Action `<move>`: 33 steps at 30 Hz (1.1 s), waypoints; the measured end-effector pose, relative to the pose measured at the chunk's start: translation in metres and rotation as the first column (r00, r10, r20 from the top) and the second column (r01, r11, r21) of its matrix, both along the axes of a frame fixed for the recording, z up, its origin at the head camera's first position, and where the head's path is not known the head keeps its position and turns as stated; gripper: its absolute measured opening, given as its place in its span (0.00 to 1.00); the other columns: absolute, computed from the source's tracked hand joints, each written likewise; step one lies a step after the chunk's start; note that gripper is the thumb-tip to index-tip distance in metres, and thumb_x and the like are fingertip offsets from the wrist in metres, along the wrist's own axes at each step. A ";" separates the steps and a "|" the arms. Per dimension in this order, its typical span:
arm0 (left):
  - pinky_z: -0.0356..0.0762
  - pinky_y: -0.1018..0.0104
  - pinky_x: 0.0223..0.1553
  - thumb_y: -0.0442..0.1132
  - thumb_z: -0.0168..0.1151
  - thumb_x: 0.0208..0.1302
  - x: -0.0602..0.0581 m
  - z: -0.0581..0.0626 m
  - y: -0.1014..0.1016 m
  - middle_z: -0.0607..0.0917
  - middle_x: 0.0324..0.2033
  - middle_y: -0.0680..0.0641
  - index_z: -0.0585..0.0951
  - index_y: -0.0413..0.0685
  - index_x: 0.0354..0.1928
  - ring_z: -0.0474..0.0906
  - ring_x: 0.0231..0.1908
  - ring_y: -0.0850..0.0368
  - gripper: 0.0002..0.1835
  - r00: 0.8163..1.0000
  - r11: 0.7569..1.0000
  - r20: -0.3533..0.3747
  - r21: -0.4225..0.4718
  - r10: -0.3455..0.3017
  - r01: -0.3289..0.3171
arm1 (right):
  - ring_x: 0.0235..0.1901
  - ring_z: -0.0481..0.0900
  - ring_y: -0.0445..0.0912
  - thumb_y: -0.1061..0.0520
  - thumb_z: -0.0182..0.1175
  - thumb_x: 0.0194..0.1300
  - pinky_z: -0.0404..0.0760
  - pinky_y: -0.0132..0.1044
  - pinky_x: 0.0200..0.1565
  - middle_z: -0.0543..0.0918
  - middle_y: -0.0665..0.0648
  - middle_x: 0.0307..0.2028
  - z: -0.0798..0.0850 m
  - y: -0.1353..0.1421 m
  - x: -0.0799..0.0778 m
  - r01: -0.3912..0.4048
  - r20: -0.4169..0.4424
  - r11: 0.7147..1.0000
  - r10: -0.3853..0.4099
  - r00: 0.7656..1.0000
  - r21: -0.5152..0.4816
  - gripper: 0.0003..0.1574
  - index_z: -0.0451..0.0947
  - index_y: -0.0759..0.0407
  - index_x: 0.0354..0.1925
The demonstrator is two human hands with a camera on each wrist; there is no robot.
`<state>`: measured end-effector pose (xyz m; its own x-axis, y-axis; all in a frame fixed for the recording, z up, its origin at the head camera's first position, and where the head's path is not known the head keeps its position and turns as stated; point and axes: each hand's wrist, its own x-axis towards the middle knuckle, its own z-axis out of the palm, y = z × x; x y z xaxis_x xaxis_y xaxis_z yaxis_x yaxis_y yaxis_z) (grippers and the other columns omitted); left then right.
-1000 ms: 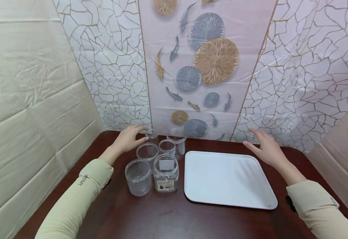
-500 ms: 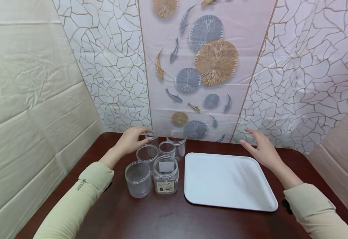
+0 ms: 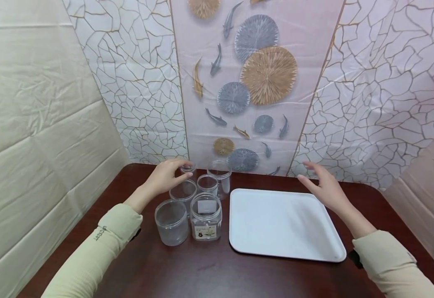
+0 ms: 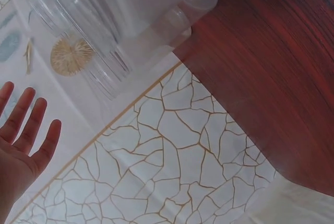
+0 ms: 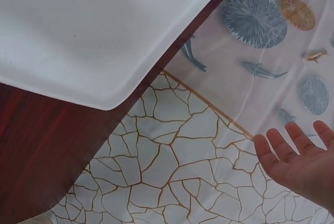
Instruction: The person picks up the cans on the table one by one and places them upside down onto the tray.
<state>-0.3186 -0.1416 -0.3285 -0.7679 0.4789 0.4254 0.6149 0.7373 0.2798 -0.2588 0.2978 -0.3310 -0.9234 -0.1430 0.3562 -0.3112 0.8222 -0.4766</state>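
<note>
Several clear plastic jars without lids stand in a cluster left of the white tray (image 3: 284, 223). My left hand (image 3: 163, 179) hovers by the small back-left jar (image 3: 191, 174), its thumb and fingers spread near the rim. In the left wrist view the fingers (image 4: 39, 125) look straight and apart, and I see no grip on a jar. In front stand a wide round jar (image 3: 173, 231) and a squarish jar (image 3: 206, 225) with a paper label. My right hand (image 3: 326, 188) hangs over the tray's back right corner, fingers extended, holding nothing.
Behind the front jars are a round jar (image 3: 183, 192), a small jar (image 3: 207, 184) and a tall jar (image 3: 222, 182). Everything stands on a dark red-brown table (image 3: 202, 273). A patterned cloth wall (image 3: 149, 103) rises behind its back edge.
My left hand has shifted slightly right, closer over the small back-left jar. My right hand has drifted a little to the left. The jars and tray stay where they were.
</note>
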 end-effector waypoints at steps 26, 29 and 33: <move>0.77 0.57 0.48 0.47 0.62 0.63 0.028 -0.010 0.025 0.84 0.47 0.50 0.80 0.52 0.51 0.79 0.47 0.55 0.16 0.990 0.989 -0.004 -0.035 -0.143 0.143 | 0.58 0.69 0.64 0.46 0.50 0.71 0.70 0.60 0.55 0.71 0.70 0.58 -0.012 -0.036 0.011 -0.101 0.045 0.992 0.105 0.993 -0.072 0.35 0.58 0.63 0.67; 0.76 0.57 0.49 0.47 0.63 0.61 0.030 -0.011 0.029 0.83 0.48 0.51 0.80 0.52 0.51 0.79 0.48 0.55 0.17 0.988 0.986 -0.003 -0.047 -0.157 0.157 | 0.58 0.68 0.64 0.46 0.50 0.71 0.70 0.60 0.55 0.71 0.70 0.58 -0.012 -0.038 0.013 -0.106 0.043 0.991 0.110 0.993 -0.078 0.35 0.58 0.62 0.67; 0.76 0.55 0.52 0.48 0.62 0.61 0.034 -0.013 0.033 0.82 0.50 0.50 0.79 0.52 0.52 0.78 0.52 0.53 0.18 0.985 0.981 0.007 -0.079 -0.175 0.175 | 0.58 0.69 0.63 0.46 0.51 0.70 0.71 0.58 0.55 0.71 0.69 0.58 -0.012 -0.039 0.015 -0.118 0.043 0.989 0.122 0.992 -0.083 0.34 0.59 0.62 0.67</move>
